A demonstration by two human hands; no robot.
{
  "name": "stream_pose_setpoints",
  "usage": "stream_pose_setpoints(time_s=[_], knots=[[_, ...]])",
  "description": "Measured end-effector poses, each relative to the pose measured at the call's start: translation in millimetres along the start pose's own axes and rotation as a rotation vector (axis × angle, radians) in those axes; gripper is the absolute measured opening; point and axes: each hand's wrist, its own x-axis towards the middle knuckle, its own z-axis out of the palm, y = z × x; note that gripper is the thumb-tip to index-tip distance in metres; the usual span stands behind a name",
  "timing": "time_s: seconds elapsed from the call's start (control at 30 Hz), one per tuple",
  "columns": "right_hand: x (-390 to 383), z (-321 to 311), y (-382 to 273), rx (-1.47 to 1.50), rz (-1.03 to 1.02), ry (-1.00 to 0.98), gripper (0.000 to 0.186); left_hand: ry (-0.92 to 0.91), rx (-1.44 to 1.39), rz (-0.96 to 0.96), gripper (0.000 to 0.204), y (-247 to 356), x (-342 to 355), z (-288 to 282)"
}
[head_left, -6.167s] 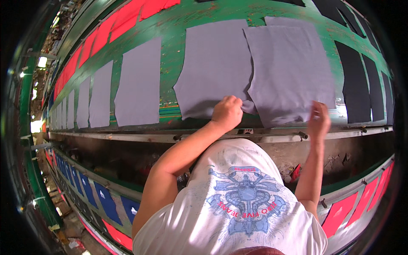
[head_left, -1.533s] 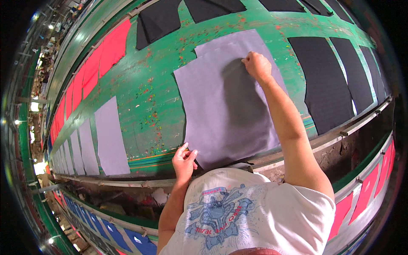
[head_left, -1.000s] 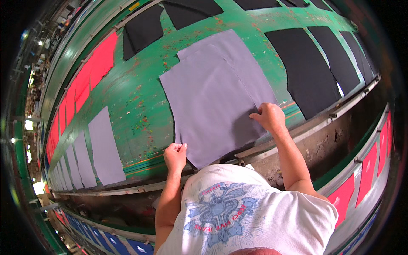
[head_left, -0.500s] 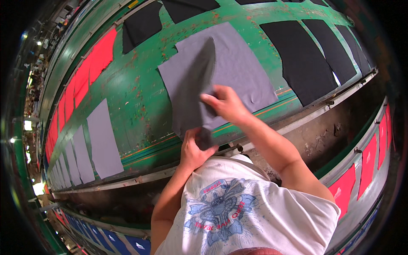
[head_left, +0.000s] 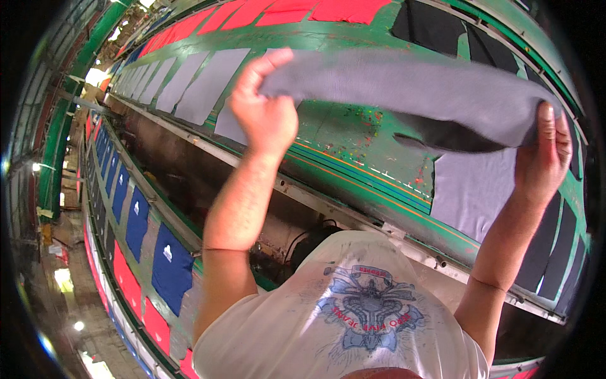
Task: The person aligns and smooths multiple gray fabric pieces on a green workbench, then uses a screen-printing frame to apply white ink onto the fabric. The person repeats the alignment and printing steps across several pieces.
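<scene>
A grey fabric piece (head_left: 404, 82) is stretched out in the air above the green table (head_left: 379, 161), its lower edge sagging and a darker fold showing underneath. Its left end is pinched by my left hand (head_left: 265, 110), fingers closed. At the far right end, my right hand (head_left: 544, 151) grips the cloth between thumb and fingers. Below the raised piece, nearer the right hand, another grey fabric piece (head_left: 473, 189) lies flat on the table. Part of the tabletop is hidden behind the held cloth.
Grey pieces (head_left: 208, 85) lie in a row to the left, red pieces (head_left: 287, 11) along the far side, black pieces (head_left: 429, 26) at far right. A metal rail (head_left: 328, 199) edges the table. Behind a gap, another table bears navy pieces (head_left: 172, 268).
My hands have lifted the grey piece off the table and spread wide apart, the left going left and up, the right going right. The view has swung toward the left.
</scene>
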Motion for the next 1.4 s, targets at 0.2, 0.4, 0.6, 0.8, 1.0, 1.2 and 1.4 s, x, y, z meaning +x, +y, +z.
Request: stream_pose_setpoints(time_s=[0.2,0.4,0.6,0.8,1.0,1.2,1.4], knots=[[30.0,29.6,20.5,-0.223,0.232,-0.041,0.030,-0.318,0.030,0.092,0.050,-58.8,123.0,-18.4],[29.7,62.7,103.6,-0.559,0.398,-0.115,0.038,-0.551,0.241,-0.090,0.040,-140.8,151.0,29.0],[54.8,72.9,99.9,-0.548,0.079,-0.039,0.031,-0.459,-0.454,-0.473,0.044,-154.7,170.3,45.5],[16.6,67.4,127.4,-0.517,0.237,0.209,0.036,-0.520,-0.566,-0.467,0.058,-176.9,114.0,37.7],[-96.2,51.1,173.7,-0.466,0.708,0.218,0.030,-0.539,-0.822,-0.756,0.046,-236.1,0.8,14.4],[-188.4,42.8,205.4,-0.581,0.952,0.262,0.035,-0.604,-0.363,-0.927,0.033,-249.7,-107.0,-11.0],[-224.7,30.6,214.4,-1.007,0.904,-0.028,0.062,-0.805,-0.201,-0.968,0.054,-249.5,-148.0,-25.5]])
